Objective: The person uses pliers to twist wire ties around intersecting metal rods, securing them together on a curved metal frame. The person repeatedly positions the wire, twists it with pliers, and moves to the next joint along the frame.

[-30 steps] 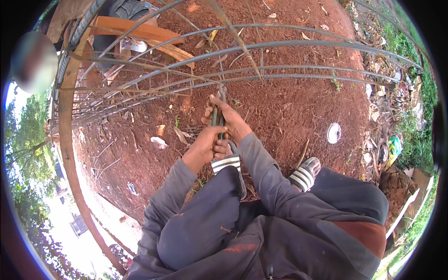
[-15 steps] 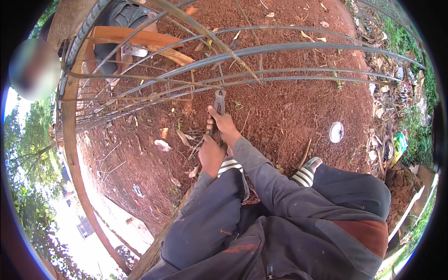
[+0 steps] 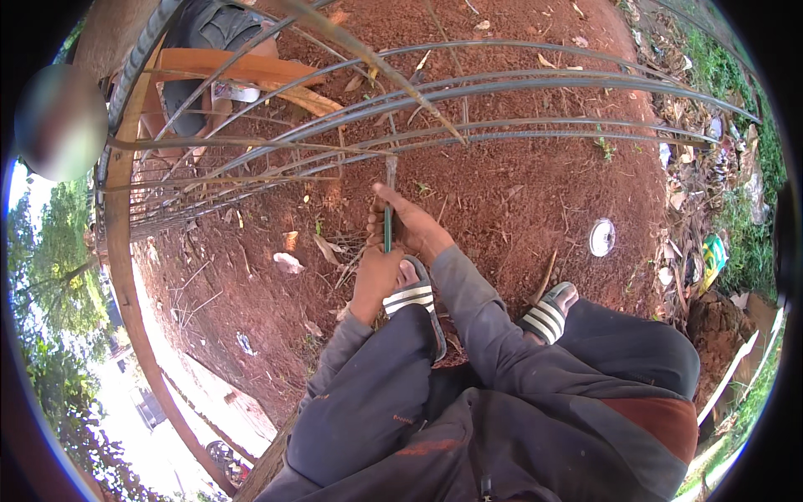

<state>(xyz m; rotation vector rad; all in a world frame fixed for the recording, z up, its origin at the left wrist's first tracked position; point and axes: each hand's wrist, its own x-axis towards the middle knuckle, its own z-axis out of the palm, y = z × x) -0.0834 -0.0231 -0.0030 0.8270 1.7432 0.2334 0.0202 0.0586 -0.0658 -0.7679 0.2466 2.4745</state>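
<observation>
Two hands share the green-handled pincers (image 3: pixel 388 226), presumably for leverage, their head reaching up near the rebar (image 3: pixel 535 134) (whether touching, I cannot tell). The right hand (image 3: pixel 422 232) wraps the handles farther forward; the left hand (image 3: pixel 375 280) closes around their rear ends, forearms (image 3: pixel 468 289) angling together.

My pincers (image 3: pixel 388 219): metal head (image 3: pixel 391 169), smooth handles (image 3: pixel 388 231). Rebar (image 3: pixel 139 52): ribbed metal. My jacket sleeve (image 3: pixel 468 289): matt cloth. Plank (image 3: pixel 196 64): wood.

Kinda basic fit tbh: dark grey jacket (image 3: pixel 552 431) with a rusty-red panel (image 3: pixel 654 427), dark pants (image 3: pixel 360 393), white-striped slides (image 3: pixel 545 318).
</observation>
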